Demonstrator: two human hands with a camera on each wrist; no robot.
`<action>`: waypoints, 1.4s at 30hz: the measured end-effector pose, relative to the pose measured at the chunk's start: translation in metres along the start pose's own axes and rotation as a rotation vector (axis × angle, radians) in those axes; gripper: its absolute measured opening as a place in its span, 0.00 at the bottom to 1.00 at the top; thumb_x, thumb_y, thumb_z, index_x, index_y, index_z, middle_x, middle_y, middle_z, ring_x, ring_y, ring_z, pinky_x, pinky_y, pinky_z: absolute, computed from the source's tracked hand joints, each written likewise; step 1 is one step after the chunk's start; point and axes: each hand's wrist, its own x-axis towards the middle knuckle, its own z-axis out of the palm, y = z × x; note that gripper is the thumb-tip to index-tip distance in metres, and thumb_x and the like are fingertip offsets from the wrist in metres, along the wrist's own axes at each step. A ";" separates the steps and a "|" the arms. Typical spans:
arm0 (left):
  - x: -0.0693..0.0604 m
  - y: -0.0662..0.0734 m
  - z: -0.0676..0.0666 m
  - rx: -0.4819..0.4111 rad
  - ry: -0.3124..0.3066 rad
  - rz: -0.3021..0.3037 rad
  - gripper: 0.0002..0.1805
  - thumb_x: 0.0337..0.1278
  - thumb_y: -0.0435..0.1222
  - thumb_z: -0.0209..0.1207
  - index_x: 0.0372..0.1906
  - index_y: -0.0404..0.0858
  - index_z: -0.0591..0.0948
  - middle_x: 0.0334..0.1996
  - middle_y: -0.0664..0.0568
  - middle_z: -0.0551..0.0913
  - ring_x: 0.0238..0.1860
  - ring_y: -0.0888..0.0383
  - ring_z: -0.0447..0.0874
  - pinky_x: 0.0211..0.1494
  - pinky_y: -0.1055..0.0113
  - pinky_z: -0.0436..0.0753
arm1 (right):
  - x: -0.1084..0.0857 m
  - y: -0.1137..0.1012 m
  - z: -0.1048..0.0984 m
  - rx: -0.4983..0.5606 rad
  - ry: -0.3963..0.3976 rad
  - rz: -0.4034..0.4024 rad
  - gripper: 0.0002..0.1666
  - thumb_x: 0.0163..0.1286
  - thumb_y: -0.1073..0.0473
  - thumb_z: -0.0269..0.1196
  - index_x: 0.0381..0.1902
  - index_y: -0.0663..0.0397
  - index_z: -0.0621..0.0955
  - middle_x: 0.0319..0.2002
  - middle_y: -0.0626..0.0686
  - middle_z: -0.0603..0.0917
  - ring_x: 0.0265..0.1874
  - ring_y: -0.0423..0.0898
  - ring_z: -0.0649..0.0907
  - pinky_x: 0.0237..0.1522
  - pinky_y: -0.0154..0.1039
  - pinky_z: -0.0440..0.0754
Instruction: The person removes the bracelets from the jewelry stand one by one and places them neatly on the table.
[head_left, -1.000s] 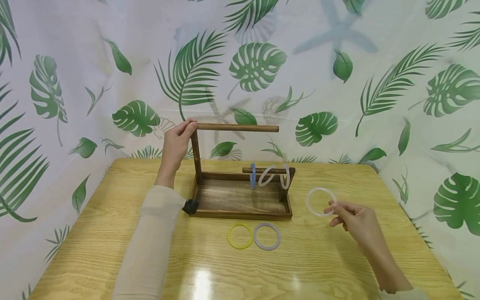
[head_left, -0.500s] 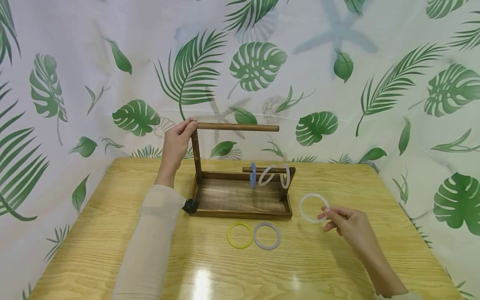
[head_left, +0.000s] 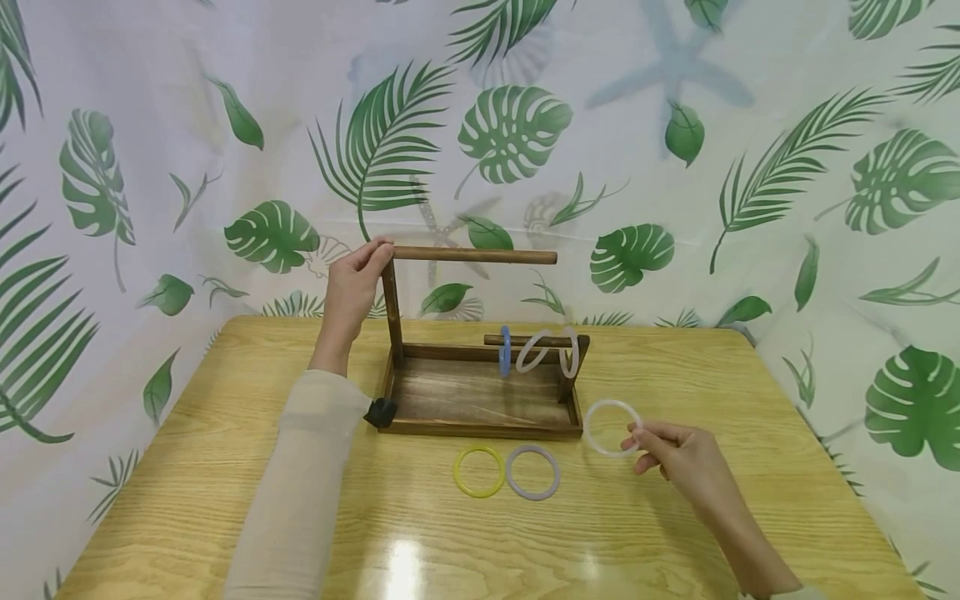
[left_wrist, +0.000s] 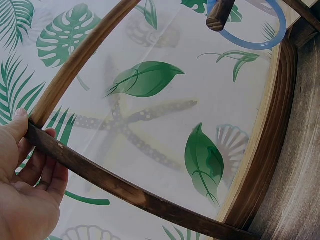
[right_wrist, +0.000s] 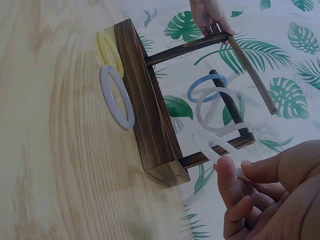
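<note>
White backdrop cloth (head_left: 285, 50) is printed with green leaves (head_left: 516, 133) and a pale-blue starfish (head_left: 671, 67). Tabletop (head_left: 187, 467) is grained in yellow-tan; wooden rack (head_left: 480, 431) is streaked dark brown. Also seen: yellow ring (head_left: 479, 496), lilac-grey ring (head_left: 533, 497), blue ring (head_left: 505, 351), whitish ring (head_left: 613, 402), cream sleeve (head_left: 296, 467).

- My right hand (right_wrist: 272, 195) pinches a white ring (right_wrist: 199, 145) between thumb and finger.
- My left hand (right_wrist: 207, 15) holds the top corner of the wooden rack (right_wrist: 147, 107).
- A blue ring (right_wrist: 192, 89) hangs on its short peg (right_wrist: 231, 106).
- A yellow ring (right_wrist: 103, 52) and lavender ring (right_wrist: 106, 92) lie beside it.
</note>
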 end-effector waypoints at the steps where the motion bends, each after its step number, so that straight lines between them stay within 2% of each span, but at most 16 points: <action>1: 0.000 0.000 0.000 0.000 0.000 -0.001 0.25 0.74 0.48 0.61 0.66 0.38 0.82 0.67 0.47 0.79 0.70 0.51 0.74 0.72 0.59 0.73 | 0.000 0.000 0.001 0.001 -0.004 0.006 0.22 0.79 0.54 0.63 0.57 0.68 0.84 0.38 0.54 0.91 0.27 0.44 0.86 0.22 0.30 0.70; 8: -0.001 0.000 0.000 -0.004 -0.008 0.002 0.26 0.75 0.48 0.60 0.67 0.37 0.81 0.68 0.46 0.78 0.71 0.50 0.72 0.73 0.59 0.71 | -0.001 0.006 0.006 0.013 -0.030 0.028 0.20 0.79 0.57 0.63 0.57 0.69 0.84 0.38 0.53 0.91 0.26 0.44 0.87 0.22 0.30 0.69; 17: 0.001 -0.003 -0.001 0.005 -0.015 0.004 0.25 0.75 0.50 0.60 0.67 0.40 0.82 0.69 0.48 0.77 0.72 0.52 0.71 0.74 0.59 0.70 | -0.002 0.014 0.012 0.004 -0.046 0.055 0.20 0.78 0.57 0.63 0.56 0.69 0.85 0.37 0.52 0.91 0.27 0.46 0.87 0.19 0.29 0.66; 26: 0.001 -0.003 -0.001 -0.005 -0.015 0.003 0.26 0.75 0.49 0.60 0.67 0.38 0.81 0.68 0.48 0.78 0.72 0.52 0.72 0.74 0.60 0.70 | -0.004 0.019 0.017 -0.001 -0.062 0.094 0.18 0.79 0.57 0.62 0.54 0.68 0.86 0.36 0.52 0.91 0.28 0.48 0.87 0.22 0.30 0.69; 31: 0.001 -0.003 0.000 -0.007 -0.016 -0.003 0.27 0.75 0.49 0.60 0.68 0.37 0.80 0.69 0.48 0.78 0.72 0.52 0.72 0.74 0.59 0.70 | -0.004 0.023 0.020 -0.007 -0.059 0.096 0.18 0.78 0.57 0.62 0.54 0.68 0.86 0.38 0.52 0.91 0.28 0.48 0.87 0.22 0.30 0.71; 42: 0.002 -0.004 0.000 -0.013 -0.013 0.001 0.27 0.75 0.49 0.60 0.68 0.36 0.80 0.69 0.48 0.77 0.72 0.52 0.72 0.74 0.59 0.70 | -0.008 0.024 0.024 0.000 -0.056 0.094 0.18 0.77 0.59 0.64 0.54 0.70 0.85 0.37 0.54 0.91 0.27 0.49 0.87 0.19 0.30 0.66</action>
